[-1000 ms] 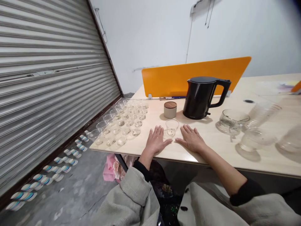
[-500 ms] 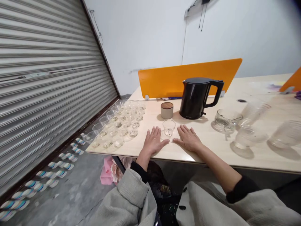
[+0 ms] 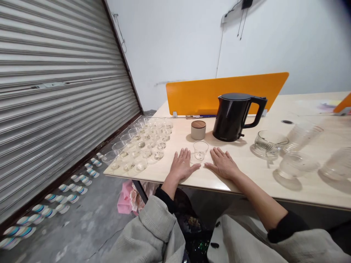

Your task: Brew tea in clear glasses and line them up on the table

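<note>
1. The left hand (image 3: pixel 182 165) and the right hand (image 3: pixel 222 164) both lie flat and open, palms down on the tabletop, fingers spread. Neither grips anything.
2. The small clear glass cup (image 3: pixel 200 150) stands upright between them, touching neither, with a little liquid at its base. Its place, alone between the fingertips, sets it apart from the other glasses.
3. From that cup, the round canister with a wooden lid (image 3: pixel 198 130) stands at 12 o'clock, and the black electric kettle (image 3: pixel 229 117) at 1, its handle turned toward 3 o'clock.
4. At 9 to 10 o'clock, many small glass cups (image 3: pixel 142 143) stand packed in close rows, apparently grouped for storage or display. Most seem to hold a little liquid.
5. At 3 o'clock sit a ribbed glass jug (image 3: pixel 270 144) and larger clear glasses (image 3: pixel 298 166).
6. Behind everything, the orange desk divider (image 3: pixel 225 93) clamps to the far edge of the pale wooden table (image 3: pixel 164 174), closing off that side.
</note>
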The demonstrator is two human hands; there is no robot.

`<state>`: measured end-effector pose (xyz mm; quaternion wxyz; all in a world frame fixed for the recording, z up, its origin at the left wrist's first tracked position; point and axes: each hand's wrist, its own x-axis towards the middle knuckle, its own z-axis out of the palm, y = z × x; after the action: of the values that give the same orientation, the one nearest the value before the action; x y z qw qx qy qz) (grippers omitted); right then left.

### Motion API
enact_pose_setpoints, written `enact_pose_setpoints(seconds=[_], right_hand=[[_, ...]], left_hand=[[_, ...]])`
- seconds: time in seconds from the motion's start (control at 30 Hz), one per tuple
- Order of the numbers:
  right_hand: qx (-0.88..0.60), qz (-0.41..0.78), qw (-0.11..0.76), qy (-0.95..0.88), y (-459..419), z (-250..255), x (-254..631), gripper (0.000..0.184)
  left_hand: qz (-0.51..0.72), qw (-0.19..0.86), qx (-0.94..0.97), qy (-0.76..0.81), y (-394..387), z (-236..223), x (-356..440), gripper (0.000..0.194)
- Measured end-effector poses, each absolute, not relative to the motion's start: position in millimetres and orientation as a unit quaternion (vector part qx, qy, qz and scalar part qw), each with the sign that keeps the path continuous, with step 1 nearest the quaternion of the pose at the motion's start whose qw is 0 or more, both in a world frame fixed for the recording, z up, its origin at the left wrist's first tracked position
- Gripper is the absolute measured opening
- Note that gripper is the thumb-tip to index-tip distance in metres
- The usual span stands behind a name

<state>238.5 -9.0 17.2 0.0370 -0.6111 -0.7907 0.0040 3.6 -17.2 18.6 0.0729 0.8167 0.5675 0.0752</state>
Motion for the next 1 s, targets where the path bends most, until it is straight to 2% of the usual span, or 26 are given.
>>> enact_pose_setpoints(seconds=[1.0], right_hand=[[-0.61, -0.004, 0.037, -0.792, -10.4, 19.3, 238.5, 0.089]], left_hand=[[0.08, 0.08, 0.819, 0.563, -17.9, 18.9, 2.0, 0.105]])
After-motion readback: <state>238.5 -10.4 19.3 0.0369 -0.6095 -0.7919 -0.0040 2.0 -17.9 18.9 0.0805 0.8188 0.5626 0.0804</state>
